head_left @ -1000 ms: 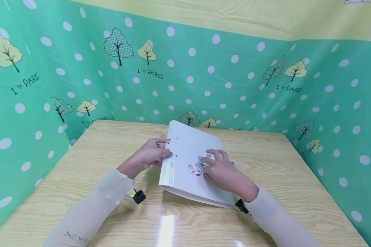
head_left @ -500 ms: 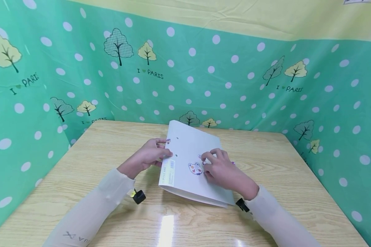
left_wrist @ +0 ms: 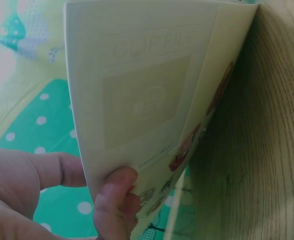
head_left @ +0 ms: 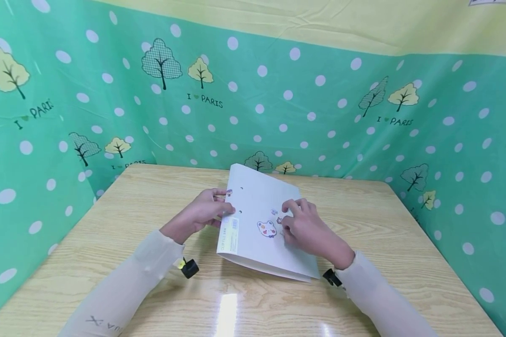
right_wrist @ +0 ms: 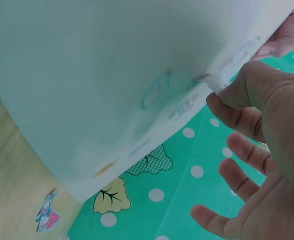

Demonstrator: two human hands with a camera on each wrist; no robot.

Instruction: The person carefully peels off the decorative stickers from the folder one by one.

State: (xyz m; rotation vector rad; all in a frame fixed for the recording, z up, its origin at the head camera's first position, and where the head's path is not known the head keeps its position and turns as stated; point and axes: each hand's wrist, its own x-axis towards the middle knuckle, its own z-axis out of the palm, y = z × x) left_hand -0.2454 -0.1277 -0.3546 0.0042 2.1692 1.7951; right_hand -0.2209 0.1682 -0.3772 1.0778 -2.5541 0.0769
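Observation:
A white clip file folder [head_left: 257, 196] is propped at a slant over the table, its spine to the left. My left hand [head_left: 202, 210] grips that spine, thumb on the cover and fingers behind; the left wrist view shows the printed spine side. On the cover are a bear-face sticker [head_left: 267, 229] and several smaller ones. My right hand [head_left: 307, 231] is over the cover, just right of the bear. In the right wrist view its thumb and index finger pinch the lifted edge of a small whitish sticker [right_wrist: 213, 83], while the other fingers are spread.
The folder stands on a wood-grain table [head_left: 160, 201] with a light reflection near the front. Another colourful sticker [right_wrist: 48, 215] shows at lower left in the right wrist view. A green polka-dot cloth [head_left: 274, 93] hangs behind and on both sides.
My right hand's fingers have gone from spread on the cover to curled in a pinch, and the hand has drawn slightly right. The left hand and folder have hardly moved.

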